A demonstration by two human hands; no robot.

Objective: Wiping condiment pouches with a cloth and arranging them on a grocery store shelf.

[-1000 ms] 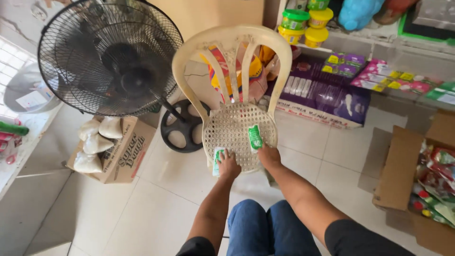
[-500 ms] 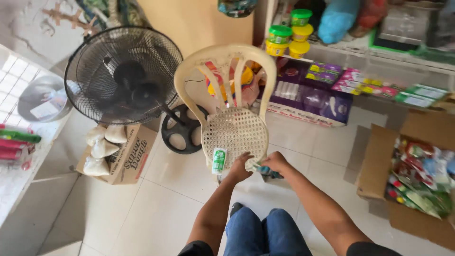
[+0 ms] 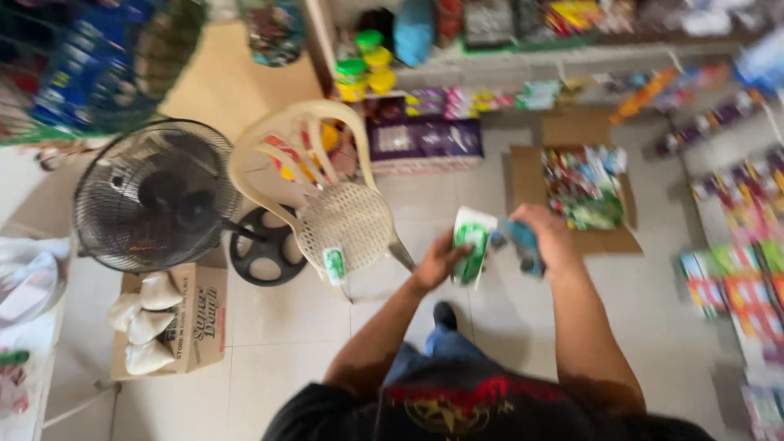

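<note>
Standing figure, view from the head down over a black printed shirt and blue jeans, one dark shoe on the pale floor tiles. Left hand (image 3: pixel 437 261) out in front, fingers closed round the lower part of a white-and-green sachet pack (image 3: pixel 472 245), which stands roughly upright in the grip. Right hand (image 3: pixel 545 237) at 3 o'clock of that pack, just beside it, fingers curled over a small blue packet (image 3: pixel 523 243); motion blur there, so cannot tell whether the two items touch. Cream plastic chair (image 3: pixel 327 196) at 9 o'clock of the hands, near, its backrest toward 11 o'clock and its woven seat facing the camera; a second white-and-green sachet (image 3: pixel 334 265) lies at the front edge of the seat, apart from both hands. Black pedestal fan (image 3: pixel 155 196) at 9 o'clock of the chair, its round base (image 3: pixel 263 249) showing between fan head and chair leg. Below the fan, at 7 o'clock, an open cardboard box (image 3: pixel 192 327) holding white tied bags (image 3: pixel 143 318). At 12 o'clock of the hands, a purple display carton (image 3: pixel 423 140) on the floor against the shelf, with green and yellow lidded tubs (image 3: pixel 366 73) stacked above and to its left. At 2 o'clock, an open cardboard box of mixed coloured packets (image 3: pixel 584 184), flaps spread flat. Far right edge at 3 to 4 o'clock: rows of coloured sachets, too blurred to tell apart.
</note>
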